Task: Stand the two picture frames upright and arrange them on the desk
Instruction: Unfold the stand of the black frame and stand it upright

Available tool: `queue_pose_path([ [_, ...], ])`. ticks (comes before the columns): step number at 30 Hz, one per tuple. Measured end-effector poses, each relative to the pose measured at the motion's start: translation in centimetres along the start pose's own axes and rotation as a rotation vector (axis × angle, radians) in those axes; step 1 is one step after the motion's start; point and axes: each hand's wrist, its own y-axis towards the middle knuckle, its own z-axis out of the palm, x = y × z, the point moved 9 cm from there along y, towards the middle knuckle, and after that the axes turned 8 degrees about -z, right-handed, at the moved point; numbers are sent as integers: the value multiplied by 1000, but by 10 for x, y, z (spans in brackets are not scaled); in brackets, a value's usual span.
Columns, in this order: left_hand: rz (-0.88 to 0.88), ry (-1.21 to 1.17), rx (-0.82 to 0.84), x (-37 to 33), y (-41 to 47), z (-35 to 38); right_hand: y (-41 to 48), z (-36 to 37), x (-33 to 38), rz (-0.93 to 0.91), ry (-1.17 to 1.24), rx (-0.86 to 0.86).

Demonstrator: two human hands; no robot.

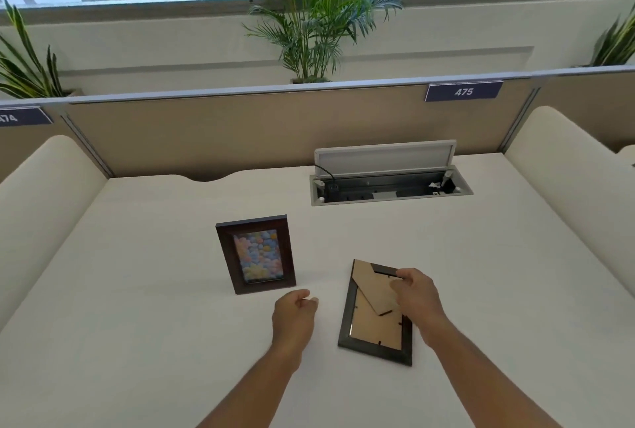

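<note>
While the brown picture frame (256, 254) stands upright at centre-left of the white desk (137, 290), showing a pastel picture, the left hand (294, 316) hovers loosely curled and empty between it and the black picture frame (376, 335). That frame lies face down; the right hand (417, 293) grasps its top edge by the raised easel back. Behind, an open cable box (388, 183) is sunk into the desk, before a beige partition (240, 125), a palm (309, 15) and windows.

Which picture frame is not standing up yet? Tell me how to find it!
Start at the open cable box at the back of the white desk, then come toward the right hand. Under it lies the frame, flat and face down, showing its brown back, unlike the standing frame.
</note>
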Motion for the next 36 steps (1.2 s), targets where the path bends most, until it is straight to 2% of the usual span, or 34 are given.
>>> queue_pose_path([
  [4, -6, 193, 93, -3, 2, 40, -5, -16, -13, 17, -143, -51],
  [7, 47, 376, 71, -5, 2, 58, -4, -16, -29, 74, -229, -26],
  [11, 51, 578, 85, 1, 0, 82, -4, -12, -41, 92, -251, -1],
  [15, 104, 682, 54, -7, -10, 92, -7, -10, -41, 107, -197, -8],
  [20, 81, 585, 39, -6, -7, 86, -9, -6, -40, 138, -107, 12],
  [30, 18, 296, 79, -11, -5, 68, -6, -3, -24, 66, -55, 16],
  [36, -18, 60, 166, -11, 1, 61, -7, 0, -12, 5, -4, 52],
])
